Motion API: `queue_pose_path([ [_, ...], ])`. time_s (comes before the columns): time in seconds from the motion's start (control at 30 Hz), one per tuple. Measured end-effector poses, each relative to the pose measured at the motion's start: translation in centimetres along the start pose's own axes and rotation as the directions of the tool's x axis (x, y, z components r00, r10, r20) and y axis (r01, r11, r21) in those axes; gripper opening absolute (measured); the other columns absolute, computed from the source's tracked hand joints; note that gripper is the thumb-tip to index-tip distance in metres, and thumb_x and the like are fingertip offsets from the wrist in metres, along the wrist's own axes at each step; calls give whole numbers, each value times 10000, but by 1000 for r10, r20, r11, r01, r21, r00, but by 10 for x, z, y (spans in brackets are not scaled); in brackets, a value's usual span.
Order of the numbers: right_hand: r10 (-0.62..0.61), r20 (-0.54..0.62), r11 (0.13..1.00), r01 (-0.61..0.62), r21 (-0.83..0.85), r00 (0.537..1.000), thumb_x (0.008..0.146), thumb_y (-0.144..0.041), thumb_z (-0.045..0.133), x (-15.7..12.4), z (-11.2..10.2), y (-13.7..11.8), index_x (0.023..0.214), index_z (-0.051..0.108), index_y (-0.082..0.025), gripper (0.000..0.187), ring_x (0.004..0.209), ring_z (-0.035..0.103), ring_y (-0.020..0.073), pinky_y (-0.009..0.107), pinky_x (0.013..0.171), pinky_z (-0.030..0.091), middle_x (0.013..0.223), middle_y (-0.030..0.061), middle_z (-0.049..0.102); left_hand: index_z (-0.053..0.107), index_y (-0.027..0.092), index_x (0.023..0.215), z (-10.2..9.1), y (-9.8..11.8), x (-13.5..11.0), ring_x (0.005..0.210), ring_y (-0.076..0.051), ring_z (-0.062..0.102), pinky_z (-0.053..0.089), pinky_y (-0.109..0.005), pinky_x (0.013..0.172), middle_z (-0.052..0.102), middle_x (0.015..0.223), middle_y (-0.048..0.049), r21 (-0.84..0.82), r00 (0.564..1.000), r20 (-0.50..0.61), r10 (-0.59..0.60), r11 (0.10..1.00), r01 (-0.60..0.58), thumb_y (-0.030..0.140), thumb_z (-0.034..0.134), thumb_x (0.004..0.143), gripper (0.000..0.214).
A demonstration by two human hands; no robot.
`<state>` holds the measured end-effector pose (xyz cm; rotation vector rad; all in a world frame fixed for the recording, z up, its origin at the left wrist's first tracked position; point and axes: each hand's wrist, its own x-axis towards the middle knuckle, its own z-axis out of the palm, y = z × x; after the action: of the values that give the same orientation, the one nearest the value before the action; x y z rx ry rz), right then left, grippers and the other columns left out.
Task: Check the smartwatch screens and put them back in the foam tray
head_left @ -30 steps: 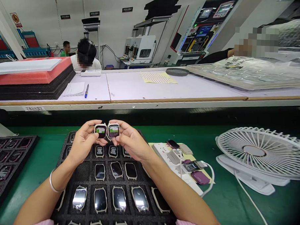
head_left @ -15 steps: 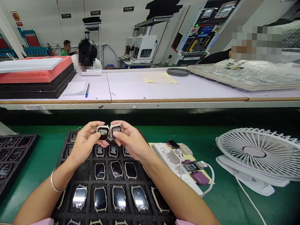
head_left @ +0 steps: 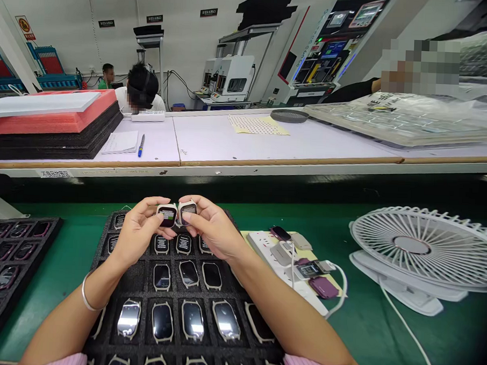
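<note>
In the head view, a green worktop (head_left: 330, 224) runs below a white shelf (head_left: 213, 143), with a fan (head_left: 411, 244) at right. The left hand (head_left: 138, 229) and right hand (head_left: 215, 232) angle inward, raised: the left pinches one pale-framed smartwatch (head_left: 168, 215), the right a second smartwatch (head_left: 189, 207) just beside it, above a black foam tray (head_left: 136, 274) whose compartments hold more watches (head_left: 162, 322).

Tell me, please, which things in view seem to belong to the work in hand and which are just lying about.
Seemingly part of the job:
first watch, held in the left hand
second watch, held in the right hand
black foam tray beneath, holding more watches

Apparently just standing or lying about:
white fan
blue pen
paper pad
dotted sheet
</note>
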<state>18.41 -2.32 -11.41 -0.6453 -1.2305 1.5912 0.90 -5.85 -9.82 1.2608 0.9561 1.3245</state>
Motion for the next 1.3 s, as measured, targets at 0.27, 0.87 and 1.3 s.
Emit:
queue_pose_path([
  [0.27, 4, 22, 1000, -4, -7, 1000, 683, -157, 683, -3, 1, -5, 1031, 648, -209, 353, 535, 453, 82, 251, 503, 374, 791, -23, 614, 635, 173, 1093, -1, 0, 0, 603, -170, 739, 638, -298, 592, 708, 876, -15, 1, 1000, -7, 8, 1000, -8, 249, 649, 800, 303],
  [0.87, 1, 5, 1000, -1, -11, 1000, 742, -297, 780, -1, -1, 1, 1022, 661, -205, 317, 514, 440, 69, 247, 480, 357, 827, -15, 601, 627, 176, 1102, -1, 0, 0, 603, -163, 735, 634, -300, 600, 715, 921, -27, 18, 1000, 14, 22, 1000, -22, 210, 626, 779, 325],
  [1.3, 2, 44, 1000, -2, -11, 999, 695, -157, 702, -3, -1, -4, 1034, 653, -216, 347, 539, 476, 86, 255, 516, 400, 797, -20, 602, 624, 173, 1098, 1, 2, -1, 604, -162, 740, 631, -277, 595, 704, 923, -27, 12, 999, 15, 48, 999, -48, 208, 652, 792, 309],
])
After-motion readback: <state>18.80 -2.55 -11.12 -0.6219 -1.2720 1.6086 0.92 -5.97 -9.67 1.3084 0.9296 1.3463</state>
